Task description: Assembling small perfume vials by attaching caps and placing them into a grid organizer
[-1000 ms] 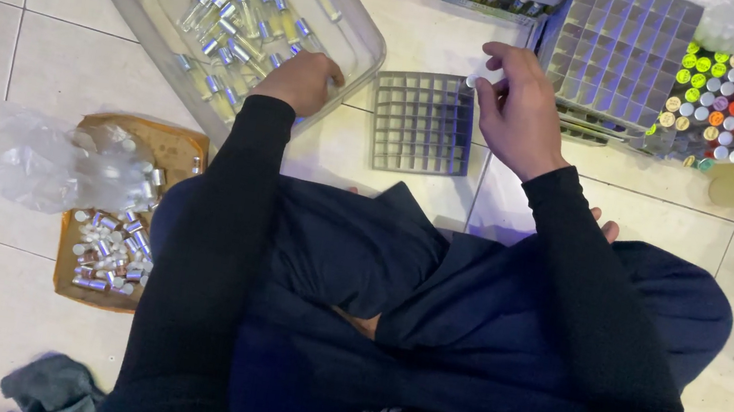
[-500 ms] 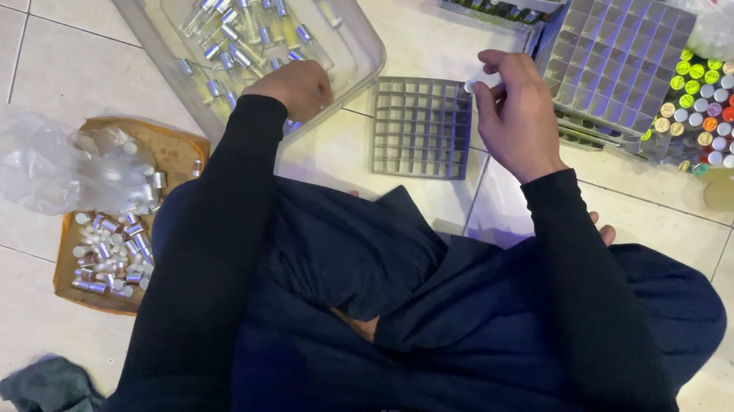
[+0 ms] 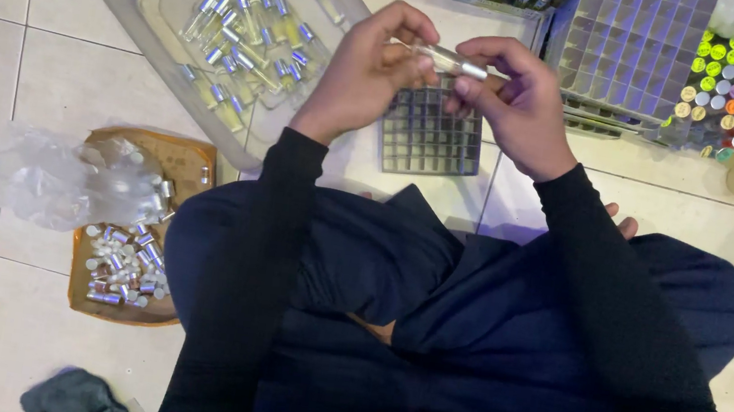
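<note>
Fingers of our left hand point(image 3: 362, 71) and right hand point(image 3: 520, 103) pinch a small glass vial point(image 3: 445, 59) together above the grid tray point(image 3: 430, 134); it seems light, slick, fragile, best gripped at both ends.

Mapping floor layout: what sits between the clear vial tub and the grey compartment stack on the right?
Head view: a small grey grid tray on the tiles, with both hands, left hand and right hand, pinching one vial above it.
</note>
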